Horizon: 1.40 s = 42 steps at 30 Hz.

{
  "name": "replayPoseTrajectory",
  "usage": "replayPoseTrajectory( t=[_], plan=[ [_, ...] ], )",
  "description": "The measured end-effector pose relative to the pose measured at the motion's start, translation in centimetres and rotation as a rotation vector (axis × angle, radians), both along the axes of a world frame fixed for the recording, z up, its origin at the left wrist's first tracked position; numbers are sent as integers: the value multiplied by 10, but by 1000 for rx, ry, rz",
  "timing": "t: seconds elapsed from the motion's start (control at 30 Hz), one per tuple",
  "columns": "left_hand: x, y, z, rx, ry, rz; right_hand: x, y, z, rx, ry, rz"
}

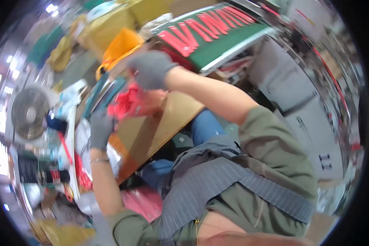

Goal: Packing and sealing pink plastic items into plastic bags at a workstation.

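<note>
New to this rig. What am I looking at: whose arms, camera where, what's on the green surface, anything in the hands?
No machine here: those are a person's own arms. The single picture comes from a wide fisheye camera on that person's head, looking down, so straight edges bend and picture left is their left. The grey-gloved left hand and grey-gloved right hand are at a pinkish-red bunch by the far side of a brown cardboard box; blur hides the grip, so I can't tell which hand holds it. Farther off, pinkish-red strips lie in a row on the green surface.
</note>
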<state>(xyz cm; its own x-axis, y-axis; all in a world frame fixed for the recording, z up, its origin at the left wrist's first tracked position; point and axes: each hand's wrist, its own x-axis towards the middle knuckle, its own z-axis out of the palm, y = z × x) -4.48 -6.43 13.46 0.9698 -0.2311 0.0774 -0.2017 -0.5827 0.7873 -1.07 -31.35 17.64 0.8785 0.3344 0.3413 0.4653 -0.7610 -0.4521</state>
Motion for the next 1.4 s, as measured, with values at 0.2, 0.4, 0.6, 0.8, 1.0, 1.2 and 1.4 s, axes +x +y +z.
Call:
replayPoseTrajectory(
  t=[0.2, 0.4, 0.6, 0.8, 1.0, 1.2, 1.4],
  plan=[
    [24, 5, 23, -183, 276, 204, 47, 13, -19, 357, 327, 71],
    [-2, 13, 39, -15, 52, 163, 47, -4, -40, 527, 321, 232],
    [-8, 10, 33, -71, -63, 80, 50, -13, -31, 161, 331, 266],
    [-36, 3, 65, -254, 81, 81, 17, 8, 17, 213, -266, 405],
    [-39, -2, 72, -266, -188, 153, 14, 44, -19, 181, -190, 560],
    [-1, 29, -53, -480, 196, 203, 81, 101, -58, -29, -259, 398],
    [60, 48, -164, -898, 435, 398, 221, 138, -123, 142, -296, -278]
  ],
)
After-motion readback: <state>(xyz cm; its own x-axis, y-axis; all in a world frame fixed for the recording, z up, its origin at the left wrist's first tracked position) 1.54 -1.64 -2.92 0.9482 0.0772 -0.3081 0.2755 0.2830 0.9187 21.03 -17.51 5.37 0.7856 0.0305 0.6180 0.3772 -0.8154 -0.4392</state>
